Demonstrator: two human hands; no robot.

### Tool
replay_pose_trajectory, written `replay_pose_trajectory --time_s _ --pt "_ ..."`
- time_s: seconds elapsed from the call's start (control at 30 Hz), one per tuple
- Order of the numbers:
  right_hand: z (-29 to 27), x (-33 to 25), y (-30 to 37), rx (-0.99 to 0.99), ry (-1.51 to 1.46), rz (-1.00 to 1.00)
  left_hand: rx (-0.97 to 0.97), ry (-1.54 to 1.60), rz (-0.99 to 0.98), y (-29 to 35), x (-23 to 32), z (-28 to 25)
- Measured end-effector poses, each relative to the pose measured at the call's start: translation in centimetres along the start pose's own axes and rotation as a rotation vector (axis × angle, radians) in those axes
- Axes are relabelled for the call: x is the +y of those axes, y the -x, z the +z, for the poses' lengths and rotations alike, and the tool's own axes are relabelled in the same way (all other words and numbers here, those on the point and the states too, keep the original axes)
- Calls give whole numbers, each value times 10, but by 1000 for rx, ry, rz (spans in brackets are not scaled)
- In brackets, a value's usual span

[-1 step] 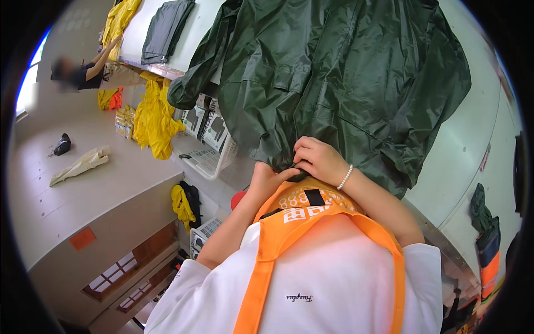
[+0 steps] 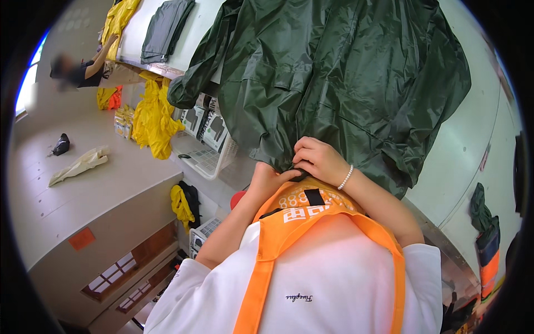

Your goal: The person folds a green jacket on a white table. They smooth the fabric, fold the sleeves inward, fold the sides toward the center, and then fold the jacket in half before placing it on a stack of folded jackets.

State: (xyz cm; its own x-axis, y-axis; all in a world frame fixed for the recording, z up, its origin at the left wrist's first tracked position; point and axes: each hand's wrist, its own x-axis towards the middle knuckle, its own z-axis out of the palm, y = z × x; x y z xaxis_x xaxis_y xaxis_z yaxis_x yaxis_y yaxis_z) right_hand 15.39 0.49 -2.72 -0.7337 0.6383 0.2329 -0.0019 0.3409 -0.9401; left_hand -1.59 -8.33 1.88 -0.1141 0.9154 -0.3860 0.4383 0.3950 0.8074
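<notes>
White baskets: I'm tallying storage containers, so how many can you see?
2. The upper basket, holding packages, is left of the dark green jacket; the lower basket is below it in the picture, partly out of sight. Others may be hidden.

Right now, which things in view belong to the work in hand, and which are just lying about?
Work in hand:
dark green jacket, its near edge in the grip of the left hand and right hand
white table beneath it

Apparently just lying about:
folded dark garments, upper left
white basket
yellow bundle
beige cloth
black bundle
</notes>
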Motion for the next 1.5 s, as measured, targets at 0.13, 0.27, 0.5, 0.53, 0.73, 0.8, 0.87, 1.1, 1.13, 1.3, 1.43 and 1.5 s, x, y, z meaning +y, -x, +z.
replay_pose_trajectory --time_s 0.13,0.27,0.5,0.53,0.73,0.8,0.87,1.1,1.13,1.3,1.43,1.5 --pt "8 -2 -2 30 -86 61 24 -103 91 0 -1 -5" --pt "11 5 -1 56 -126 87 -39 -200 153 -7 -10 -9" --pt "-121 -21 -41 314 113 62 163 147 -216 0 -2 -13" --pt "-161 -22 -52 450 186 127 235 180 -257 4 -27 -20" --pt "-370 125 -8 866 1094 999 683 -37 -309 -37 -170 -112" --pt "-381 153 9 638 683 1022 997 -668 -165 -70 -138 -120" --pt "-346 165 4 685 322 608 815 -432 95 -120 -71 -101" --pt "-133 -9 -58 139 -207 162 108 299 86 -169 177 8" --pt "-121 -34 -51 12 -438 261 142 171 88 -162 187 6" --pt "-109 11 36 390 -517 539 86 76 581 -49 200 -81" --pt "-51 124 74 716 192 134 144 -178 1222 34 207 -144" --pt "-37 14 19 763 -13 162 -560 13 1214 65 220 -218"
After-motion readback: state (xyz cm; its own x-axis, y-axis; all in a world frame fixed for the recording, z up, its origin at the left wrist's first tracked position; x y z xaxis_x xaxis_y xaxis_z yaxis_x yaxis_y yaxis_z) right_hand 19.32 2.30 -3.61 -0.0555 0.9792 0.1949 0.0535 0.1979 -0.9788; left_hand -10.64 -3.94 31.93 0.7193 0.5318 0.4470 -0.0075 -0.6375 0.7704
